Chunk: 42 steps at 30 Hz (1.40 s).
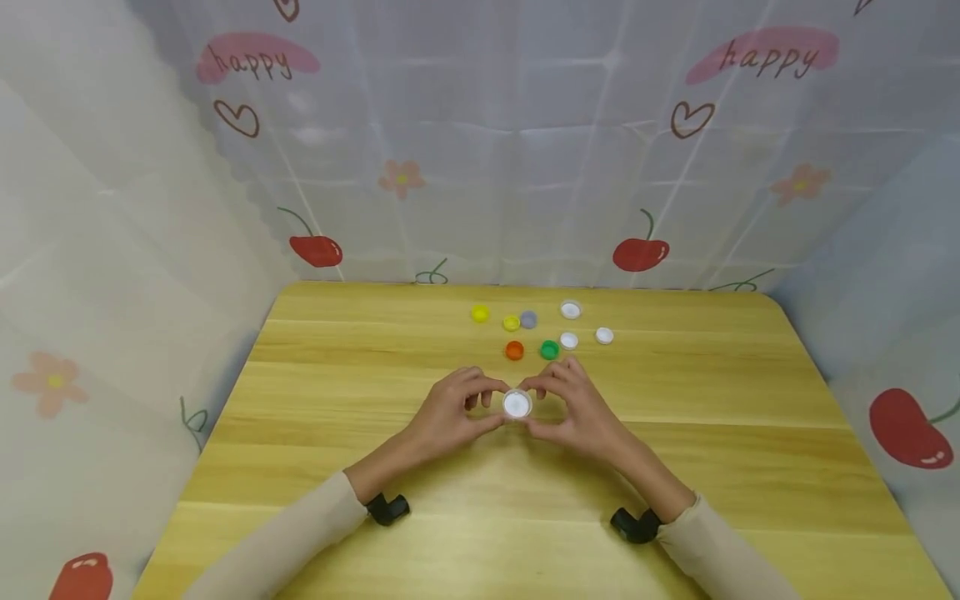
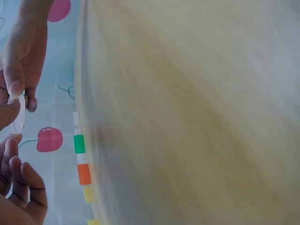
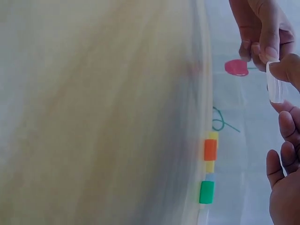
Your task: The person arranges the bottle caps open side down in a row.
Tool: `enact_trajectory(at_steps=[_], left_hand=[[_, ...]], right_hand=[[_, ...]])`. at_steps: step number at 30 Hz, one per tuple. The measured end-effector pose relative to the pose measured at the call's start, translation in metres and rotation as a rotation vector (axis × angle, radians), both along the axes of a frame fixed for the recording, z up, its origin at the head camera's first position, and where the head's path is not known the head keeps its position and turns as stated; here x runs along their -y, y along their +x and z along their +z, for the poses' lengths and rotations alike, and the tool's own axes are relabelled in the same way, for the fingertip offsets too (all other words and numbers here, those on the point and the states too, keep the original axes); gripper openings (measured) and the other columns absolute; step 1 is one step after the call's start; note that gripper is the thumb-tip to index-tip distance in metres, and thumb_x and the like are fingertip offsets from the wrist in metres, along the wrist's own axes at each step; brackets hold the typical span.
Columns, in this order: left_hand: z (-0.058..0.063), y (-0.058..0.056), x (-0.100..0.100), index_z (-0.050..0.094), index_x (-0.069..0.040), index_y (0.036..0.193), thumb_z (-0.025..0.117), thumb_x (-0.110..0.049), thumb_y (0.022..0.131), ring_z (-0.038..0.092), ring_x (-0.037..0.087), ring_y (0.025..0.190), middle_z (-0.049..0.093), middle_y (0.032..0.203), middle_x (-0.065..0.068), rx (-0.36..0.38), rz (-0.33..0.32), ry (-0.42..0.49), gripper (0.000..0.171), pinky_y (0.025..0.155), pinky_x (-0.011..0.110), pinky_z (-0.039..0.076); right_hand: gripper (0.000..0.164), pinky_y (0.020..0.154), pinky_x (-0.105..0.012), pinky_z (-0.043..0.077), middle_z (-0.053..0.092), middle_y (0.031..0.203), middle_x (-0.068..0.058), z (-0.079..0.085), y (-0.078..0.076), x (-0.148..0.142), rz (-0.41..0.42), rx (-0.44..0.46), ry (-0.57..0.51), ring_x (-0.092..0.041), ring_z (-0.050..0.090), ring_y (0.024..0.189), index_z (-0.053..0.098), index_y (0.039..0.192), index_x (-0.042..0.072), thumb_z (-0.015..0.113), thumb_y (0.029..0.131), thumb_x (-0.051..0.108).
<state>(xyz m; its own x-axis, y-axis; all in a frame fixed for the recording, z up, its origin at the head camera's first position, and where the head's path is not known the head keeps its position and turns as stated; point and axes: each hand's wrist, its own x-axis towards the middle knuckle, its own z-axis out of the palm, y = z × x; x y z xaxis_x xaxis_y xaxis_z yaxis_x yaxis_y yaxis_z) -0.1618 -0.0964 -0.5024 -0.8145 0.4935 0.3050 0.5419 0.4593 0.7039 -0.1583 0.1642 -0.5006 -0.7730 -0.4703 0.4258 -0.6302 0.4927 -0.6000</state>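
Note:
Both hands meet over the middle of the table and hold one round white bottle cap (image 1: pixel 517 404) between them. My left hand (image 1: pixel 452 415) pinches its left edge with thumb and index finger. On the opposite edge, the thumb and index finger of my right hand (image 1: pixel 581 412) grip it. In the head view the cap's round face points up. Both wrist views show it edge-on, a thin white cap (image 3: pixel 274 83) with fingertips on its rim. The remaining fingers of each hand are bent and stay off the cap.
Beyond the hands lie several caps: an orange cap (image 1: pixel 514 350), a green cap (image 1: pixel 550 349), two yellow ones, a greyish cap (image 1: pixel 528 319) and white ones, such as the white cap (image 1: pixel 604 335). A printed curtain (image 1: pixel 480 225) borders the wooden table (image 1: pixel 315 392) behind and on both sides.

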Motion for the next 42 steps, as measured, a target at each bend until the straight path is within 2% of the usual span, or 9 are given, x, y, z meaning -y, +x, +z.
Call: enact_trajectory(at_steps=[8, 10, 13, 20, 23, 27, 31, 38, 42], left_hand=[[0.0, -0.009, -0.001, 0.081, -0.021, 0.117, 0.077, -0.026, 0.101, 0.058, 0.018, 0.08, 0.07, 0.095, 0.0, 0.477, -0.055, 0.231, 0.017, 0.07, 0.022, 0.047], [0.001, -0.011, -0.001, 0.082, -0.017, 0.115, 0.074, -0.025, 0.102, 0.059, 0.02, 0.084, 0.074, 0.099, 0.002, 0.559, -0.054, 0.256, 0.017, 0.073, 0.025, 0.049], [0.001, -0.012, -0.003, 0.082, -0.011, 0.113, 0.072, -0.025, 0.103, 0.059, 0.02, 0.087, 0.078, 0.107, 0.004, 0.625, -0.048, 0.266, 0.02, 0.077, 0.028, 0.05], [0.001, -0.013, -0.005, 0.081, -0.004, 0.11, 0.07, -0.02, 0.102, 0.052, 0.025, 0.085, 0.077, 0.107, 0.01, 0.688, -0.055, 0.281, 0.021, 0.076, 0.029, 0.045], [0.0, -0.012, -0.006, 0.081, -0.003, 0.109, 0.071, -0.019, 0.101, 0.055, 0.026, 0.088, 0.078, 0.108, 0.011, 0.696, -0.064, 0.285, 0.021, 0.08, 0.031, 0.048], [-0.002, -0.011, -0.007, 0.081, -0.001, 0.109, 0.071, -0.018, 0.101, 0.061, 0.022, 0.093, 0.079, 0.106, 0.005, 0.692, -0.075, 0.29, 0.021, 0.086, 0.032, 0.051], [-0.003, -0.011, -0.007, 0.081, -0.001, 0.109, 0.071, -0.018, 0.101, 0.061, 0.019, 0.091, 0.078, 0.103, -0.001, 0.685, -0.078, 0.291, 0.021, 0.084, 0.029, 0.051], [-0.004, -0.011, -0.006, 0.081, -0.002, 0.107, 0.072, -0.02, 0.1, 0.056, 0.019, 0.084, 0.077, 0.105, 0.023, 0.666, -0.081, 0.27, 0.021, 0.074, 0.023, 0.045], [-0.003, -0.011, -0.005, 0.082, -0.004, 0.106, 0.072, -0.02, 0.099, 0.054, 0.013, 0.08, 0.076, 0.104, 0.025, 0.631, -0.077, 0.253, 0.019, 0.071, 0.022, 0.044]], right_hand=[[0.043, 0.088, -0.032, 0.037, 0.062, 0.096, 0.001, 0.012, -0.002, -0.011, 0.001, -0.001, 0.018, -0.01, 0.04, 0.104, 0.077, 0.115, 0.022, 0.095, 0.076, 0.016], [0.044, 0.088, -0.032, 0.037, 0.061, 0.096, 0.003, 0.013, -0.002, -0.012, 0.012, -0.009, 0.036, -0.009, 0.039, 0.103, 0.077, 0.115, 0.022, 0.096, 0.076, 0.018], [0.043, 0.089, -0.033, 0.036, 0.06, 0.095, 0.006, 0.014, -0.002, -0.013, 0.03, -0.027, 0.061, -0.009, 0.039, 0.102, 0.077, 0.116, 0.022, 0.096, 0.077, 0.021], [0.041, 0.089, -0.033, 0.038, 0.058, 0.095, 0.013, 0.017, -0.003, -0.012, 0.032, -0.029, 0.087, -0.008, 0.04, 0.102, 0.077, 0.116, 0.023, 0.095, 0.079, 0.024], [0.041, 0.088, -0.032, 0.038, 0.06, 0.095, 0.009, 0.018, -0.002, -0.013, 0.031, -0.019, 0.094, -0.008, 0.039, 0.102, 0.078, 0.116, 0.024, 0.096, 0.079, 0.026], [0.041, 0.087, -0.032, 0.037, 0.064, 0.095, 0.001, 0.016, 0.0, -0.014, 0.035, -0.008, 0.096, -0.008, 0.039, 0.101, 0.077, 0.116, 0.025, 0.095, 0.079, 0.026], [0.042, 0.086, -0.031, 0.037, 0.063, 0.094, 0.003, 0.014, -0.001, -0.013, 0.038, -0.016, 0.095, -0.009, 0.039, 0.1, 0.078, 0.116, 0.024, 0.096, 0.078, 0.025], [0.042, 0.085, -0.03, 0.038, 0.062, 0.095, 0.007, 0.013, 0.0, -0.011, 0.054, -0.019, 0.107, -0.007, 0.039, 0.1, 0.078, 0.116, 0.024, 0.097, 0.079, 0.025], [0.043, 0.085, -0.029, 0.038, 0.062, 0.096, 0.004, 0.012, 0.0, -0.009, 0.045, -0.029, 0.115, -0.008, 0.039, 0.101, 0.077, 0.118, 0.022, 0.096, 0.08, 0.025]])
